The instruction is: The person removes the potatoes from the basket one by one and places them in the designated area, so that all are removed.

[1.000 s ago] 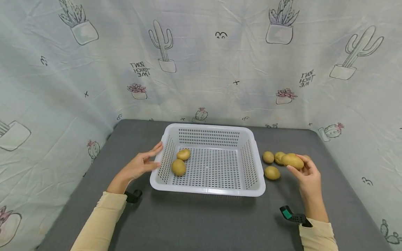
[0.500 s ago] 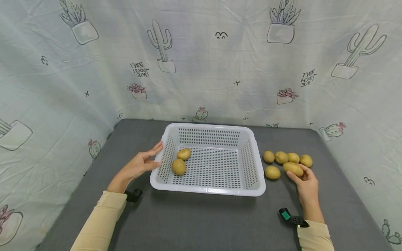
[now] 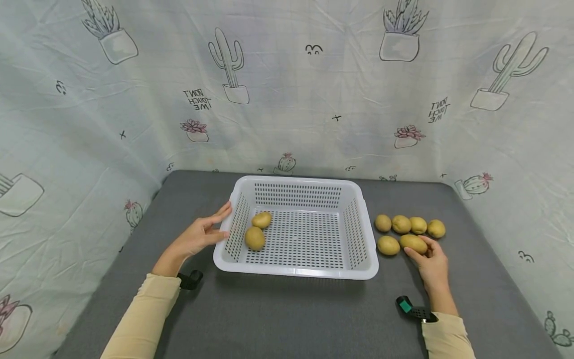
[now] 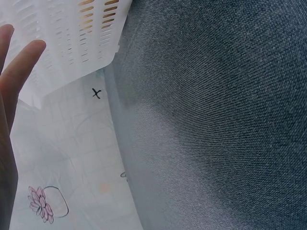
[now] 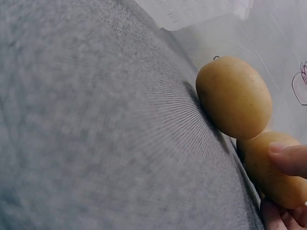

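A white perforated plastic basket (image 3: 296, 272) stands on the grey cloth, with two potatoes (image 3: 254, 239) inside near its left wall. My left hand (image 3: 196, 242) rests against the basket's left rim, thumb and fingers spread; its extended fingers (image 4: 24, 64) show beside the slotted wall in the left wrist view. To the right of the basket, my right hand (image 3: 432, 264) holds an elongated potato (image 3: 412, 244) between thumb and fingers, down at the table. The held potato (image 5: 271, 167) touches or nearly touches a rounder potato (image 5: 234, 98) on its left.
Behind the held potato, several more potatoes (image 3: 401, 224) form a row right of the basket. The grey-covered table (image 3: 291, 319) extends in front of the basket. A pale curtain (image 3: 287, 99) printed with cactus drawings hangs around the table's back and sides.
My right hand has lowered the held potato and moved it left, up to the front potato by the basket. The row behind is now uncovered. My left hand has stayed at the rim.
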Tool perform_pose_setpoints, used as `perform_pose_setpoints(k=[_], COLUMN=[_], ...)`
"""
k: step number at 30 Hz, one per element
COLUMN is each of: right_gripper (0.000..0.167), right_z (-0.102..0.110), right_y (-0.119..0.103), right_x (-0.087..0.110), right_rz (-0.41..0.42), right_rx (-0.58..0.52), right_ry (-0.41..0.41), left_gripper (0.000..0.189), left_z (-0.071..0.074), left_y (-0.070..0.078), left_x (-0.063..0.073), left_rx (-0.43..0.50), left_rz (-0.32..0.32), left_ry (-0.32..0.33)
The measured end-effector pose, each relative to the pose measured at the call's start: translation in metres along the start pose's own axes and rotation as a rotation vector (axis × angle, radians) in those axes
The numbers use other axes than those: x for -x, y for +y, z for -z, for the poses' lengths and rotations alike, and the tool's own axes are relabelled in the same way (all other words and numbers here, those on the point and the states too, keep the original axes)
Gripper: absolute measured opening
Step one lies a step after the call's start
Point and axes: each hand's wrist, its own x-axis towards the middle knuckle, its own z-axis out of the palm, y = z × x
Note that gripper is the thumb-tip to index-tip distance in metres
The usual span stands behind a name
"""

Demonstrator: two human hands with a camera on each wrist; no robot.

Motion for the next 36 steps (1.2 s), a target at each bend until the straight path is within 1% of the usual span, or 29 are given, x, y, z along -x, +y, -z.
perform_pose_setpoints(k=[3,9,13,17,20,25,29,32,36], right_gripper=[0.056,0.056,0.056,0.056,0.058,0.06,0.06,0.061,0.065], right_z=[-0.0009,-0.0019,0.0002,0.0026,0.0036,0.0046,0.0053,0.0058,0.0065], right_y=[0.0011,0.0025,0.0016,0.0028,0.0037,0.0043,0.0038,0.0032,0.0042], right_x=[-0.0002,-0.0001,0.0014,0.0028,0.0034,0.0034,0.0035,0.0036,0.0033], right_rz=[-0.002,0.027,0.042,0.058,0.062,0.061,0.071,0.093,0.126], right_rx=[0.041,0.123,0.157,0.218,0.257,0.284,0.299,0.31,0.325], right_ry=[-0.002,-0.003,-0.004,0.005,0.0,-0.006,-0.011,-0.023,-0.045], left_gripper=[0.076,0.076,0.075,0.074,0.075,0.075,0.075,0.076,0.075], left_z=[0.0,0.0002,0.0005,0.0005,0.0005,0.0,-0.001,-0.0014,-0.0013], left_y=[-0.0003,-0.0015,-0.0025,-0.0042,-0.0051,-0.0042,-0.0026,-0.0021,-0.0024], left_x=[0.0001,0.0,-0.0001,0.0003,0.0006,0.0007,0.0006,0.0006,0.0009], left_rx=[-0.002,-0.012,-0.004,-0.008,-0.019,-0.017,-0.01,-0.006,-0.012], left_rz=[0.003,-0.012,-0.023,-0.042,-0.044,-0.049,-0.03,-0.015,-0.027], left_ry=[0.005,0.009,0.003,-0.009,-0.008,-0.006,0.002,0.005,-0.001])
